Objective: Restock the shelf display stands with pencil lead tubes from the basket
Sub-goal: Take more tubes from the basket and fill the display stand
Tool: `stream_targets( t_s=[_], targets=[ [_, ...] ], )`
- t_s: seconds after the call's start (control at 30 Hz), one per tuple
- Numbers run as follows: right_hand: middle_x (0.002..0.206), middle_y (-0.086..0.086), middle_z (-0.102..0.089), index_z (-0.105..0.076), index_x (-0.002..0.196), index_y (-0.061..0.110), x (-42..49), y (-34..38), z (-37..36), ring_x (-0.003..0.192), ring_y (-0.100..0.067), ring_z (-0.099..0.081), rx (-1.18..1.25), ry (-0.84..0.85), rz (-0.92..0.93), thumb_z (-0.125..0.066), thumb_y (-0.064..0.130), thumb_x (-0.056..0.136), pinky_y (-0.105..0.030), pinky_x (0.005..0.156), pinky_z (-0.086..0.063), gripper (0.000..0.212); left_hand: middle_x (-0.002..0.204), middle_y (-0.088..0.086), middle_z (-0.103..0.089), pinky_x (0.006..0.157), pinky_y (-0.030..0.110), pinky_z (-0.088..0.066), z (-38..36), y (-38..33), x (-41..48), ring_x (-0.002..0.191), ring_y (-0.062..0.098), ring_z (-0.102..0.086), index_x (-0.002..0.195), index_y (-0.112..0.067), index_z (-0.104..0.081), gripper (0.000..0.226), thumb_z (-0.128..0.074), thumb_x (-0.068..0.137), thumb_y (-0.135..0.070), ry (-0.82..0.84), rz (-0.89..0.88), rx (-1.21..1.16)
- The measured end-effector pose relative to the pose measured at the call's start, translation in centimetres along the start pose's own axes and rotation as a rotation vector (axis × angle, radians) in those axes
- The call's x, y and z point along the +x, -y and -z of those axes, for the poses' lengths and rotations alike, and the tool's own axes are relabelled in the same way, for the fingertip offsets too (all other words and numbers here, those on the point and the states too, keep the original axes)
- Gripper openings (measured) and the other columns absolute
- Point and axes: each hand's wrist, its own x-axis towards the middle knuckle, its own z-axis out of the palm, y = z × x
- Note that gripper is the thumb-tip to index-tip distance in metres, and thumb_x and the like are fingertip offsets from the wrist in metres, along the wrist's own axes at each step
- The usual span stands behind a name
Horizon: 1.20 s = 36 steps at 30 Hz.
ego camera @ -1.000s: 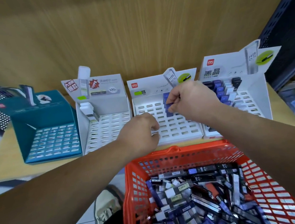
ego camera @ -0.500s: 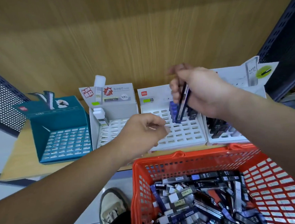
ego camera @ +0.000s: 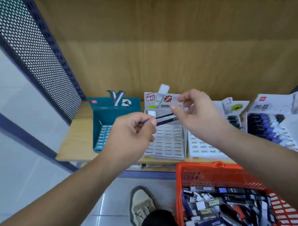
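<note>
Two dark pencil lead tubes (ego camera: 165,120) lie level in the air between my hands, over the back of the second white display stand (ego camera: 167,143). My left hand (ego camera: 132,134) pinches their left end and my right hand (ego camera: 197,114) pinches the right end with thumb and fingers. The orange basket (ego camera: 204,173) at the lower right holds several loose tubes (ego camera: 225,207). A teal stand (ego camera: 102,124) at the left has bare slots. The third white stand (ego camera: 205,147) holds a few dark tubes at its back. The far-right stand (ego camera: 271,120) holds several rows.
The stands sit on a wooden shelf (ego camera: 71,143) with a wooden back wall. A dark perforated metal panel (ego camera: 37,56) rises at the left. Below are a tiled floor and my shoe (ego camera: 141,203) beside the basket.
My right hand carried the tubes left from the third stand to over the second. My left hand rose and took their other end. The view swung left and down.
</note>
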Motion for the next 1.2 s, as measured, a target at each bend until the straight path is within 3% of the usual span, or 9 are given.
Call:
stream_targets(
  t_s=[0.07,0.13,0.27,0.43,0.57,0.67,0.83,1.1,1.2],
  targets=[
    [0.104,0.012,-0.055,-0.069,0.111,0.028,-0.4,0.7,-1.7,0.097,-0.005,-0.053,-0.155,0.09,0.264,-0.075,0.032,0.089,-0.025,0.088,-0.043,0.023,0.065,0.005,-0.066,0.051,0.027,-0.044,2.8,0.8,0.7,0.055,0.012,-0.054,0.083,-0.018,-0.073,0.016,-0.067,0.098,-0.019,0.027,-0.044,0.104],
    [0.107,0.01,-0.06,-0.07,0.12,0.026,-0.8,2.1,-3.6,0.09,0.0,-0.054,-0.19,0.237,0.425,-0.077,0.024,0.086,-0.022,0.086,-0.046,0.035,0.057,-0.002,-0.056,0.047,0.021,-0.034,4.5,1.3,1.3,0.05,0.01,-0.042,0.08,-0.017,-0.073,0.016,-0.072,0.095,-0.022,0.069,-0.037,0.143],
    [0.083,0.008,-0.062,-0.065,0.12,0.026,-0.6,4.1,-7.0,0.061,-0.014,-0.054,0.009,0.357,0.291,-0.074,0.009,0.09,-0.031,0.066,-0.049,0.036,0.072,0.011,-0.072,0.056,0.019,-0.043,6.3,1.8,2.2,0.058,0.007,-0.055,0.087,-0.007,-0.075,0.009,-0.078,0.091,-0.014,0.119,0.009,0.047],
    [0.074,-0.01,-0.062,-0.063,0.112,0.029,1.0,2.7,-8.2,0.068,-0.03,-0.066,0.096,0.336,0.203,-0.071,0.005,0.094,-0.046,0.071,-0.057,0.032,0.083,0.006,-0.075,0.065,0.028,-0.057,6.6,5.1,3.0,0.071,0.011,-0.07,0.11,-0.012,-0.07,0.019,-0.069,0.094,-0.003,0.03,0.142,-0.086],
    [0.086,-0.019,-0.069,-0.065,0.104,0.006,2.8,2.3,-9.3,0.081,-0.03,-0.07,0.167,0.283,0.161,-0.059,0.001,0.1,-0.045,0.081,-0.059,0.009,0.107,-0.003,-0.069,0.092,0.03,-0.054,6.4,11.7,3.8,0.1,0.015,-0.066,0.111,-0.016,-0.073,0.021,-0.067,0.092,-0.01,0.045,0.107,0.493],
    [0.09,-0.014,-0.067,-0.071,0.099,0.01,4.6,1.8,-11.0,0.08,-0.028,-0.066,0.021,0.238,0.227,-0.061,0.009,0.101,-0.039,0.073,-0.056,0.011,0.132,0.005,-0.063,0.103,0.031,-0.045,5.6,15.0,3.8,0.123,0.027,-0.056,0.123,-0.011,-0.072,0.033,-0.067,0.091,-0.014,0.14,0.037,0.695],
    [0.071,0.016,-0.061,-0.078,0.1,0.008,6.0,0.3,-12.2,0.059,0.01,-0.056,-0.102,0.19,0.226,-0.069,0.007,0.096,-0.005,0.058,-0.038,0.01,0.129,0.011,-0.066,0.101,0.047,-0.051,4.3,17.7,3.6,0.114,0.038,-0.059,0.119,-0.011,-0.074,0.042,-0.059,0.086,-0.032,0.036,-0.031,0.77],
    [0.07,0.012,-0.063,-0.078,0.099,0.011,6.1,-0.7,-12.6,0.059,0.001,-0.057,-0.173,0.168,0.238,-0.072,0.008,0.094,-0.006,0.062,-0.043,0.008,0.131,0.006,-0.065,0.101,0.043,-0.051,4.5,18.8,3.3,0.116,0.032,-0.057,0.12,-0.015,-0.074,0.041,-0.06,0.089,-0.038,0.003,-0.074,0.73],
    [0.079,-0.001,-0.07,-0.077,0.102,0.009,6.0,-0.8,-12.6,0.071,-0.017,-0.063,-0.264,0.197,0.323,-0.07,0.007,0.094,-0.026,0.073,-0.056,0.011,0.133,0.006,-0.063,0.102,0.044,-0.051,4.5,19.0,3.2,0.117,0.031,-0.056,0.122,-0.015,-0.072,0.042,-0.058,0.091,-0.039,0.016,-0.094,0.737]
  ],
)
